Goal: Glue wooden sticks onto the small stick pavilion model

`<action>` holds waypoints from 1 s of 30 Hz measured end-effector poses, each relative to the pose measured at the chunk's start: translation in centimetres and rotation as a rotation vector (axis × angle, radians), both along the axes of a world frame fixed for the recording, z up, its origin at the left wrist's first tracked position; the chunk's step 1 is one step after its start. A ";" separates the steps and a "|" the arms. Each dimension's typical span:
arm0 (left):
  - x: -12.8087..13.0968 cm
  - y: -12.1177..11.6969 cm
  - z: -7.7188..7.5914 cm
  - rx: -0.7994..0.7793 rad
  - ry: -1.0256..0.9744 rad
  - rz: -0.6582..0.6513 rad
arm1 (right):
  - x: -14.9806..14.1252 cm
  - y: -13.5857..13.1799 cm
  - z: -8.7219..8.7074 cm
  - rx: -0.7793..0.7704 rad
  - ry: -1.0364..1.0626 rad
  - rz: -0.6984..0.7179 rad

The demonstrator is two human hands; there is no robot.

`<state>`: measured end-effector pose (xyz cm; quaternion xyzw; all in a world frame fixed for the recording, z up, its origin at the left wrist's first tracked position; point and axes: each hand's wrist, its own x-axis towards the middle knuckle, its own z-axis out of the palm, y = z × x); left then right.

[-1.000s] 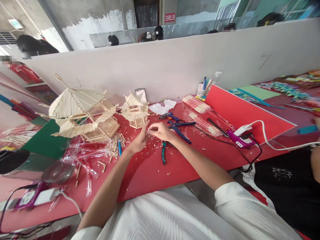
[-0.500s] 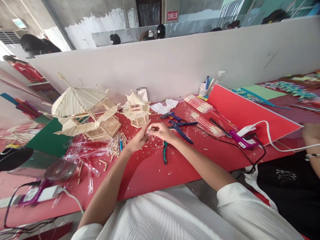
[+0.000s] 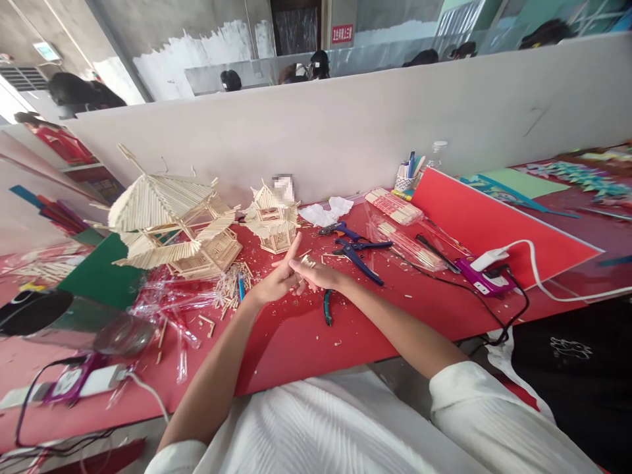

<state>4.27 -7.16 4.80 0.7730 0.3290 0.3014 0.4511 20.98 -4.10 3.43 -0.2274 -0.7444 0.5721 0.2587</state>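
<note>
My left hand (image 3: 274,282) and my right hand (image 3: 320,274) meet over the red table, just in front of the small stick pavilion (image 3: 276,227). The left index finger points up and away from me; its other fingers are partly hidden against the right hand. Several short pale wooden sticks (image 3: 309,262) show at my right hand, whose fingers are curled around them. Beneath the right wrist lies a pair of green-handled pliers (image 3: 328,308). A larger stick pavilion (image 3: 172,227) stands to the left.
Blue-handled cutters (image 3: 363,260) and packs of sticks (image 3: 395,205) lie to the right, near a purple power strip (image 3: 486,276) with cables. A red board (image 3: 494,224) leans beyond. At left are loose stick pieces (image 3: 232,289), plastic wrap (image 3: 170,303) and a clear bottle (image 3: 99,322).
My right hand has turned and lowered slightly from its raised pinch, and the short sticks at it show more clearly. My left index finger stands out straighter.
</note>
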 end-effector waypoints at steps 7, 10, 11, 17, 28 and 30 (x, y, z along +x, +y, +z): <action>-0.9 0.6 0.0 -0.011 -0.061 -0.020 | 0.3 0.3 0.2 0.115 0.100 -0.187; -3.8 1.0 0.4 0.027 0.067 0.022 | 1.3 1.4 0.6 0.188 0.224 -0.388; -4.8 1.1 0.4 0.053 0.168 0.037 | 1.7 1.9 0.6 0.193 0.252 -0.430; -6.6 1.5 -0.9 0.179 0.610 -0.110 | 3.7 4.3 0.3 0.134 0.289 -0.544; -4.7 1.3 -2.0 0.268 0.673 -0.073 | 3.7 4.9 -0.7 0.124 0.280 -0.485; -4.6 1.2 -2.1 0.282 0.699 -0.058 | 3.7 5.0 -0.8 0.130 0.277 -0.493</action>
